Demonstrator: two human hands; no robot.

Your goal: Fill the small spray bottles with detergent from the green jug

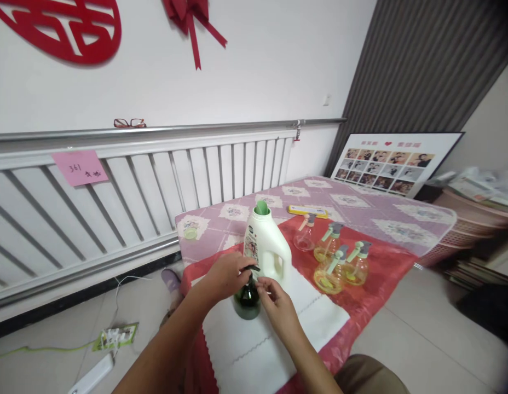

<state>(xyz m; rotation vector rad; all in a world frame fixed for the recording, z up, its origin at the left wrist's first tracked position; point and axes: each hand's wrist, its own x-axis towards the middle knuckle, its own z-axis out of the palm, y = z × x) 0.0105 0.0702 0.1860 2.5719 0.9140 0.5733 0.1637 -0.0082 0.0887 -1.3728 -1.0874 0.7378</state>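
Observation:
A dark green spray bottle [248,302] stands on the white cloth in front of me. My left hand [226,275] is closed around its black spray head [251,268] at the top. From the other side, my right hand [277,307] pinches a small pale part at the bottle's neck; the fingers partly hide it. Right behind the bottle is a large pale green jug [265,235] with a side handle and a green piece [261,207] in its mouth.
To the right stand a clear spray bottle [304,239] and three holding yellow liquid, one nearest me [328,278]. Beneath are a white cloth [278,342], red sheet [381,260] and patterned tablecloth [348,201]. A yellow-edged case [307,211] lies behind; a radiator [175,180] lines the wall.

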